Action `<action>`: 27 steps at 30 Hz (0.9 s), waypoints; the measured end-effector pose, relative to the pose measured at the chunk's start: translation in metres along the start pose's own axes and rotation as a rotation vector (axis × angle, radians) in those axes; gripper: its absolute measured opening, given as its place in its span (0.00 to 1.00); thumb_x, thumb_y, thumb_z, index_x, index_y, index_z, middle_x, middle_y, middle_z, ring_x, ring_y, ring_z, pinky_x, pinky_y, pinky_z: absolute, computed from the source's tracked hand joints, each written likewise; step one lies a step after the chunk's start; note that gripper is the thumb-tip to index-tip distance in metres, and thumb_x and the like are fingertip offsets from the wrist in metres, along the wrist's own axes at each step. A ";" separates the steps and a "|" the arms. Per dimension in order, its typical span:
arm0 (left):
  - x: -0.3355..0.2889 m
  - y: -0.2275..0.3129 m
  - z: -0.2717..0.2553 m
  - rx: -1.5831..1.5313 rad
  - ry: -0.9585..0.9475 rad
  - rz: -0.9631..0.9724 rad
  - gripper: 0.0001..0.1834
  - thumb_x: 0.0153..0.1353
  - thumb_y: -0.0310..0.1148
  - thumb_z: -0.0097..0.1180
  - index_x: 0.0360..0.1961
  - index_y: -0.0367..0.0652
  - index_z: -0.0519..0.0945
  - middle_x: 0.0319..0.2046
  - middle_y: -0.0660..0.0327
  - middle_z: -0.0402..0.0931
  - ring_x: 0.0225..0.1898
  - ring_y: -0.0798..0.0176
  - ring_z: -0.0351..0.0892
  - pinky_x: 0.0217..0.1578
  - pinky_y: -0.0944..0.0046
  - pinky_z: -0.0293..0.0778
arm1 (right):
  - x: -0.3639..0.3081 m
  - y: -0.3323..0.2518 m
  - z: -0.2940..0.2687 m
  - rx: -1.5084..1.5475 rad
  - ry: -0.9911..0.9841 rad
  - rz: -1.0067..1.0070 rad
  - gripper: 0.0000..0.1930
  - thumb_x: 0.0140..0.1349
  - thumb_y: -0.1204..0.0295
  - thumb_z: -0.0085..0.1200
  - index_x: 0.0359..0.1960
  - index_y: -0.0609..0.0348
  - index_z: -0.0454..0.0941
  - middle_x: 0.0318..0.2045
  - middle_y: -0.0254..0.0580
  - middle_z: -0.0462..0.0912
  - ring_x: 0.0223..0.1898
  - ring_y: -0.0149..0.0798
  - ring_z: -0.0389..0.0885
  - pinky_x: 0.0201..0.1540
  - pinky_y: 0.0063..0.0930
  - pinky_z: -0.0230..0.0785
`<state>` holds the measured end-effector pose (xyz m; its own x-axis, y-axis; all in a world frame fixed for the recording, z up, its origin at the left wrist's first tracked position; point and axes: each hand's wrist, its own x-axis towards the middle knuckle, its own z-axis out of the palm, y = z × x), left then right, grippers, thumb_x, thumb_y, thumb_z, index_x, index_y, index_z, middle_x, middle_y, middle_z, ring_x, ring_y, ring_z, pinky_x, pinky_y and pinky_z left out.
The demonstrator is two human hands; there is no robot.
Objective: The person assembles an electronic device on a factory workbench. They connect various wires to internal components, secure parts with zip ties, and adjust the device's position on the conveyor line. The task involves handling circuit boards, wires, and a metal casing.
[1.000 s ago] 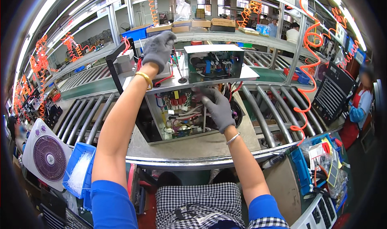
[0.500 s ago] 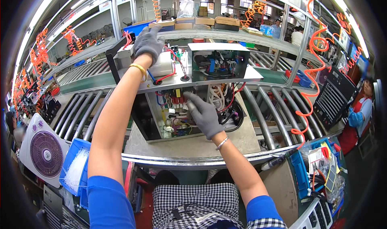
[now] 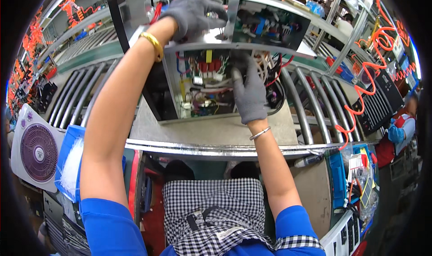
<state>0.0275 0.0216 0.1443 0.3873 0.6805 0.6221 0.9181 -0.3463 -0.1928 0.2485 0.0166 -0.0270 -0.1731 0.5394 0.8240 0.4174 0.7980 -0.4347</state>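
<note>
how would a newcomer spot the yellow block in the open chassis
On the beige work surface stands an open metal chassis full of wiring. Look inside its near side, toward the top, left of the gloved right hand. The small yellow block there differs by colour from the red parts just below.

Left hand point(image 3: 195, 16) shifted right, nearer circuit housing point(image 3: 273, 24).

Spotting a white fan point(image 3: 38, 152) far left, just beside a blue bin point(image 3: 74, 132) of white strips point(image 3: 72, 170); over right, catching metal rollers point(image 3: 310, 105) and a cluttered blue tray point(image 3: 336, 177).
</note>
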 end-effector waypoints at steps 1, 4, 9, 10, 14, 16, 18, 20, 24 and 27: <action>0.001 0.005 -0.003 0.030 -0.037 -0.010 0.21 0.63 0.49 0.57 0.53 0.54 0.83 0.55 0.55 0.79 0.50 0.51 0.81 0.54 0.54 0.73 | -0.005 0.002 -0.001 -0.009 0.034 -0.025 0.26 0.65 0.64 0.57 0.64 0.53 0.67 0.39 0.51 0.85 0.37 0.57 0.85 0.40 0.48 0.76; 0.007 0.030 -0.013 0.144 -0.142 -0.070 0.26 0.60 0.54 0.61 0.52 0.49 0.85 0.57 0.52 0.79 0.59 0.49 0.77 0.59 0.52 0.70 | -0.022 -0.022 -0.008 0.012 -0.134 0.175 0.25 0.61 0.66 0.61 0.59 0.55 0.69 0.37 0.51 0.85 0.40 0.56 0.85 0.42 0.46 0.75; -0.003 0.037 -0.028 0.070 -0.174 -0.115 0.29 0.58 0.58 0.62 0.52 0.49 0.84 0.52 0.50 0.82 0.55 0.46 0.80 0.57 0.51 0.73 | -0.006 -0.024 0.014 0.124 -0.252 0.402 0.34 0.56 0.39 0.60 0.41 0.66 0.79 0.33 0.56 0.85 0.35 0.58 0.84 0.42 0.43 0.75; -0.005 0.034 -0.026 0.041 -0.162 -0.117 0.29 0.58 0.58 0.62 0.52 0.49 0.84 0.51 0.50 0.82 0.53 0.46 0.81 0.56 0.51 0.73 | -0.004 -0.022 0.017 0.300 -0.257 0.448 0.30 0.60 0.46 0.61 0.40 0.68 0.79 0.32 0.57 0.84 0.34 0.53 0.84 0.41 0.39 0.75; -0.009 0.040 -0.042 -0.129 -0.290 -0.082 0.31 0.60 0.60 0.59 0.56 0.50 0.82 0.52 0.50 0.82 0.52 0.48 0.81 0.54 0.52 0.73 | -0.007 -0.008 0.010 0.374 -0.204 0.430 0.21 0.65 0.59 0.60 0.44 0.69 0.79 0.32 0.51 0.86 0.33 0.37 0.85 0.39 0.30 0.75; -0.008 0.043 -0.036 -0.011 -0.254 -0.108 0.40 0.56 0.62 0.62 0.62 0.46 0.76 0.55 0.47 0.80 0.56 0.48 0.79 0.57 0.54 0.72 | -0.008 0.006 0.012 0.374 -0.106 0.353 0.19 0.66 0.61 0.60 0.45 0.69 0.79 0.33 0.48 0.86 0.33 0.34 0.84 0.38 0.27 0.75; -0.018 0.052 -0.030 0.145 -0.202 -0.098 0.45 0.53 0.62 0.63 0.65 0.43 0.72 0.57 0.46 0.78 0.60 0.47 0.76 0.61 0.54 0.70 | -0.010 0.011 0.012 0.452 0.013 0.319 0.19 0.66 0.60 0.59 0.45 0.68 0.80 0.34 0.45 0.86 0.34 0.34 0.84 0.38 0.26 0.75; -0.024 0.071 -0.029 0.285 -0.217 -0.145 0.49 0.50 0.60 0.65 0.67 0.39 0.68 0.59 0.44 0.75 0.63 0.46 0.73 0.64 0.53 0.67 | -0.007 0.007 0.010 0.548 0.049 0.302 0.16 0.68 0.64 0.58 0.47 0.66 0.78 0.33 0.41 0.85 0.27 0.30 0.81 0.31 0.23 0.74; -0.031 0.088 -0.001 0.356 -0.053 -0.253 0.44 0.53 0.53 0.63 0.67 0.41 0.67 0.60 0.44 0.74 0.67 0.44 0.68 0.67 0.50 0.63 | 0.000 -0.007 0.008 0.805 0.068 0.343 0.15 0.69 0.68 0.59 0.52 0.64 0.78 0.42 0.34 0.83 0.40 0.24 0.77 0.44 0.17 0.70; -0.035 0.083 0.033 0.492 0.233 -0.201 0.41 0.54 0.52 0.63 0.66 0.43 0.68 0.59 0.45 0.75 0.69 0.43 0.65 0.68 0.47 0.59 | 0.002 -0.012 0.015 0.845 0.128 0.228 0.13 0.71 0.69 0.58 0.51 0.63 0.78 0.38 0.32 0.82 0.36 0.22 0.76 0.39 0.15 0.70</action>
<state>0.0926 -0.0093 0.0820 0.2234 0.5224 0.8229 0.9246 0.1537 -0.3485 0.2298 0.0121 -0.0255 -0.0437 0.7159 0.6969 -0.3780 0.6338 -0.6748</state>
